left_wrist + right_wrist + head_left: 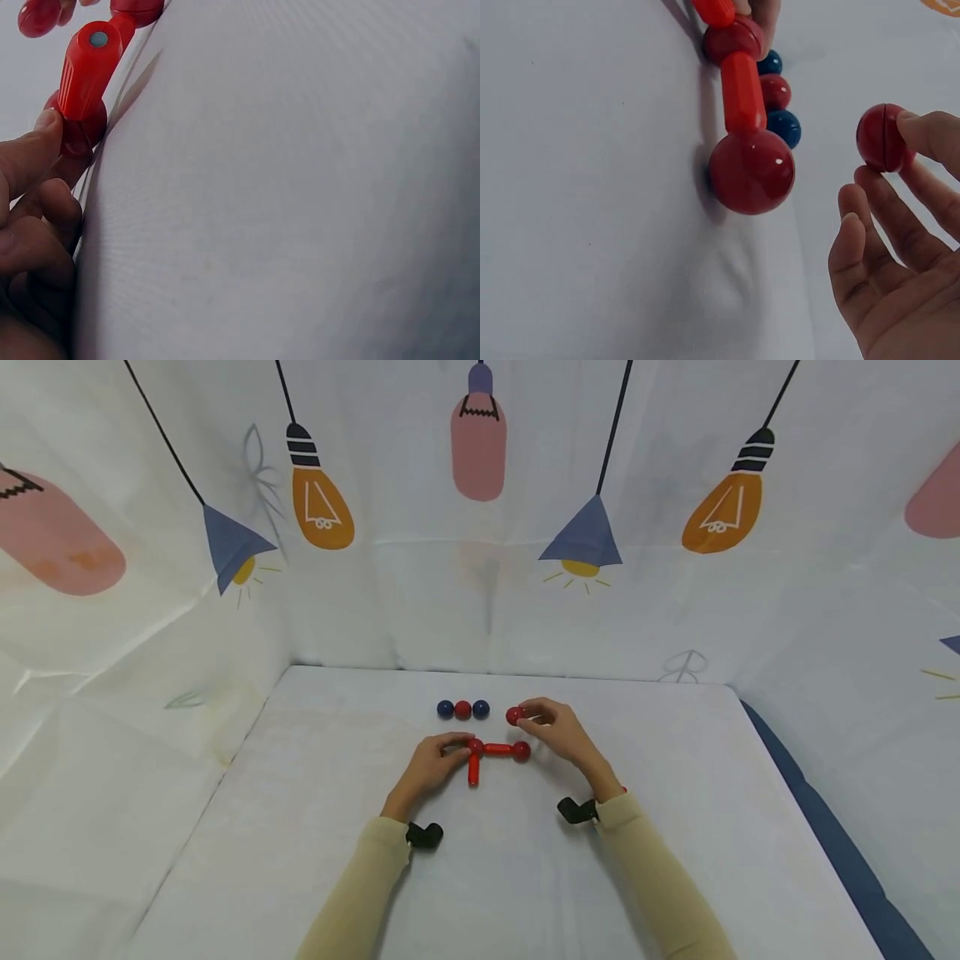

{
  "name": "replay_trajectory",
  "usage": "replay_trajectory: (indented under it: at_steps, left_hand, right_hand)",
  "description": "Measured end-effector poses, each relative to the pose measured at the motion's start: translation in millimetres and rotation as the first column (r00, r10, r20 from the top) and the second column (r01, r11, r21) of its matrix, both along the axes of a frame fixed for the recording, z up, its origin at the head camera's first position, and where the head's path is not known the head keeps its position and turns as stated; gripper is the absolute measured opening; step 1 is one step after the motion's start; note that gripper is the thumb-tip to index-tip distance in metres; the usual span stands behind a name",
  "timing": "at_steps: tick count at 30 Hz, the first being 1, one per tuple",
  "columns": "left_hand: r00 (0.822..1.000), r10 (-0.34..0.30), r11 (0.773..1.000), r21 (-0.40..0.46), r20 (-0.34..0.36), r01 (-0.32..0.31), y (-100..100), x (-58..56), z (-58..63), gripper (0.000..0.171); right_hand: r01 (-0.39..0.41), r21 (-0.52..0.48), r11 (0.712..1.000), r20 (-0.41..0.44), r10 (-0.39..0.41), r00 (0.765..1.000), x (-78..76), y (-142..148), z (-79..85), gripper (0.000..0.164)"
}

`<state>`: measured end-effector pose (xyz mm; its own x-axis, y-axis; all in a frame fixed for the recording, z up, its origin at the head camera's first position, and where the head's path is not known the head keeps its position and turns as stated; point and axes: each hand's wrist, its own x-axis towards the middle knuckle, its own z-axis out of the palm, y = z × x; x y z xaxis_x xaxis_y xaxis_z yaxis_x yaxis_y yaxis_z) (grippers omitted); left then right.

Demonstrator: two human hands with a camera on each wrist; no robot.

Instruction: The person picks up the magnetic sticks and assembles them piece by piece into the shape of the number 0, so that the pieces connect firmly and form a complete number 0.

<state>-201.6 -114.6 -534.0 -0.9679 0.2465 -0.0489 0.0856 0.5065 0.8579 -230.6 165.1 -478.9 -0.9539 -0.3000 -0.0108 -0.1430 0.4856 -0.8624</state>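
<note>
Toward the middle of the white table lies an L-shaped piece built from red balls and rods. My left hand point(433, 764) pinches its corner ball point(476, 746) between thumb and fingers. From that ball one red rod point(497, 749) runs right to an end ball point(751, 172). The other rod point(88, 71) points toward me and shows a round silvery spot at its free end. My right hand point(561, 732) pinches a loose red ball point(881, 139) with a dark seam around it, held up beyond the end ball, apart from the piece. The right hand's lower fingers are spread.
Behind the piece, a dark blue ball point(446, 709), a red ball point(462, 710) and another blue ball point(481, 709) stand touching in a row. White sheets printed with lamps rise behind the table point(300, 827) and at its sides. Each wrist wears a black camera mount.
</note>
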Motion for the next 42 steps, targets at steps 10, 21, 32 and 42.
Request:
replay_trajectory:
  at_steps: [10, 21, 32, 42]
  left_hand:
    - [0.999, -0.012, 1.0, -0.019, -0.033, 0.011, 0.0, -0.1, 0.7, 0.033]
    - [0.999, -0.008, 1.0, -0.013, -0.04, 0.008, 0.2, 1.4, 2.8, 0.034]
    - [0.999, -0.007, 1.0, 0.002, -0.051, 0.007, -0.2, 1.3, -2.4, 0.033]
    - [0.998, -0.011, 1.0, 0.008, -0.062, 0.012, -0.2, 1.7, -1.4, 0.032]
  right_hand:
    - [0.042, -0.026, 0.999, -0.093, -0.044, 0.995, 22.3, -4.5, 1.1, 0.04]
    - [0.007, -0.101, 0.995, -0.156, -0.023, 0.987, 53.0, -19.3, -5.0, 0.034]
    - [0.006, -0.132, 0.991, -0.117, -0.021, 0.993, 72.1, -28.5, -11.7, 0.032]
    - [-0.016, -0.135, 0.991, -0.109, 0.001, 0.994, 80.8, -33.3, -19.2, 0.03]
